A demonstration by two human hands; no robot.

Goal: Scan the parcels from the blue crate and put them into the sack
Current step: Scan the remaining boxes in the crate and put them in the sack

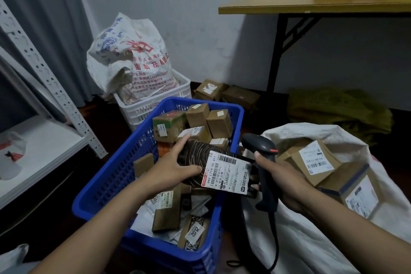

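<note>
A blue crate [115, 176] stands in the middle, filled with several brown boxes and flat parcels. Over its right side my left hand [175, 167] holds a dark patterned parcel [200, 158], thumb on top, with its white shipping label [226, 172] facing up. Right beside the label, my right hand [282, 176] grips a black barcode scanner [262, 151] by the handle; its head is above the parcel's right end. A white sack [295, 238] lies open at the right and holds several labelled cardboard boxes [311, 160].
Behind the crate a white basket [153, 107] holds a full printed sack [131, 51]. Loose boxes [224, 93] and an olive bag [338, 109] lie on the floor under a wooden table [311, 2]. A white metal shelf [44, 147] is on the left.
</note>
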